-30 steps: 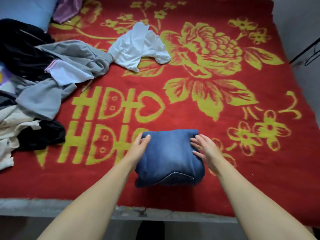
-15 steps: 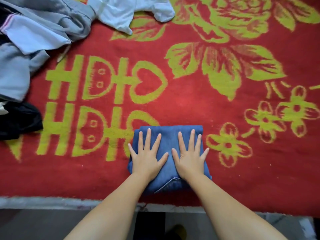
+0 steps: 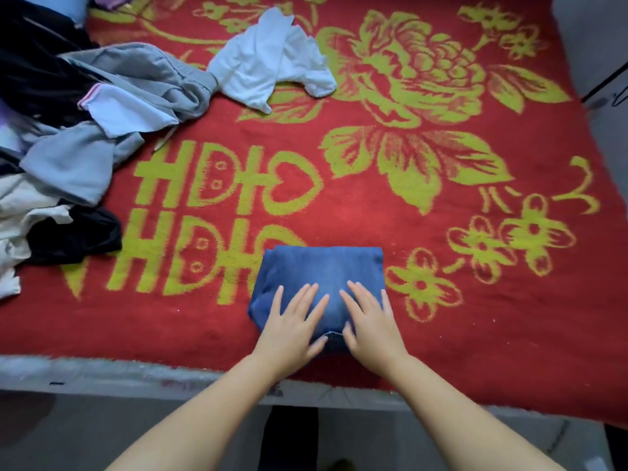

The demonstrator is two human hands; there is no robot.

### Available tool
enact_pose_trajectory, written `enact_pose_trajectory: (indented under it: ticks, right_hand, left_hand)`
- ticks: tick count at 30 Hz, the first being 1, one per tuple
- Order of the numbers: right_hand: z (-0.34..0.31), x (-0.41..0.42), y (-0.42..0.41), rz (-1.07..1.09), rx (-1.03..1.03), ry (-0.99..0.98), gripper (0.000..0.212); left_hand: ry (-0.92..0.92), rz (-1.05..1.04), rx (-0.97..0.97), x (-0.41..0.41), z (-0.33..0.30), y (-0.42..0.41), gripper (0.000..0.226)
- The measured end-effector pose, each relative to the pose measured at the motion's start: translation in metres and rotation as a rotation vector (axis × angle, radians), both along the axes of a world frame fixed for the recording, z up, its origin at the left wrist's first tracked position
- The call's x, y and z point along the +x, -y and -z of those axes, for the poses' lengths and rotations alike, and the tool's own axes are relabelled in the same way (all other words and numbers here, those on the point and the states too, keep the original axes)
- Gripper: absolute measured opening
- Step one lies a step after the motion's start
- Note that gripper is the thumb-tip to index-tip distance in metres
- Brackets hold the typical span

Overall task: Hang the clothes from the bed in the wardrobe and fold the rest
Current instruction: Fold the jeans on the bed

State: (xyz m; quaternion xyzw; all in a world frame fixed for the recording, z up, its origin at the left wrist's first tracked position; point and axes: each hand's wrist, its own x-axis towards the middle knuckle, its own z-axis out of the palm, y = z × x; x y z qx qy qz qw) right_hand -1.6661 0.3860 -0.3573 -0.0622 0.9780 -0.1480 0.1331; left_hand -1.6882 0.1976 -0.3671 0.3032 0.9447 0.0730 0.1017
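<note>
A folded pair of blue jeans (image 3: 323, 270) lies near the front edge of the bed, on the red blanket (image 3: 373, 212) with yellow flowers. My left hand (image 3: 292, 328) rests flat on the near left part of the jeans, fingers straight. Beside it, my right hand (image 3: 370, 324) presses flat on the near right part. A crumpled white shirt (image 3: 268, 62) lies further back. At the left edge sits a heap of loose clothes: a grey garment (image 3: 136, 83), black items (image 3: 74, 236) and pale ones (image 3: 20, 212).
The grey bed edge (image 3: 102, 375) runs along the bottom, with floor below it. A dark hanger or rail (image 3: 608, 86) shows at the far right by the wall. A blue pillow corner (image 3: 76, 5) peeks out at the top left.
My hands went from the sides of the jeans onto their top, then slid back toward the near edge. The view has tilted up, showing more of the bed.
</note>
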Motion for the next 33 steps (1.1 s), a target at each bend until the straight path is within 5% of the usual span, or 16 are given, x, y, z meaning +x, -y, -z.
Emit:
enact_pose_trajectory:
  ticks: [5,8,15,20,27,33]
  right_hand:
    - [0.042,0.062,0.0,-0.153,0.201,-0.008,0.12]
    - [0.066,0.049,-0.001,-0.138,0.272,-0.122,0.131]
    - [0.084,0.01,-0.001,-0.129,0.315,-0.246,0.1]
    - [0.059,-0.017,-0.003,-0.184,0.33,-0.222,0.078]
    - [-0.017,-0.071,0.006,-0.186,0.295,-0.185,0.07]
    - [-0.091,-0.127,0.03,-0.224,0.332,-0.291,0.068]
  left_hand:
    - [-0.032,-0.048,-0.19,0.066,0.033,0.002,0.109]
    - [-0.148,-0.081,-0.194,0.058,0.052,0.001,0.107]
    - [-0.235,-0.047,-0.223,0.013,0.067,0.005,0.089]
    - [-0.008,-0.099,-0.229,-0.014,0.043,0.0,0.12]
    - [0.082,-0.274,-0.108,-0.064,-0.027,-0.006,0.059]
    - [-0.013,-0.363,-0.024,-0.107,-0.092,0.018,0.055]
